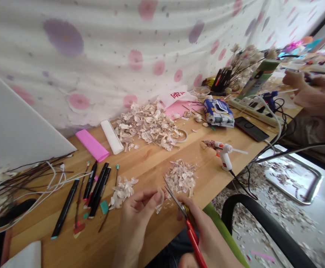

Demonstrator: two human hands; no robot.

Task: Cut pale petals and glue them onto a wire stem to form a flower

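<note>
Between the thumb and fingers of my left hand (137, 212) is a pale petal (160, 196), held just above the table's front edge. My right hand (204, 227) is wrapped round a pair of red-handled scissors (191, 236). Their blades point up and away, close to the petal's right side; whether they touch it I cannot tell. Just beyond the blades lies a small heap of petal scraps (180, 176). Left of it sits a cluster of whiter petals (123, 190). A large pile of dry-looking petals (148, 124) rests further back.
A white glue gun (224, 154) lies right, its cord hanging over the edge. Black markers (99, 190), pink (92, 144) and white (112, 137) paper rolls are left. Behind are a wipes pack (218, 111), phone (251, 128) and power strip (255, 111). Another person's hands (313, 89) work far right.
</note>
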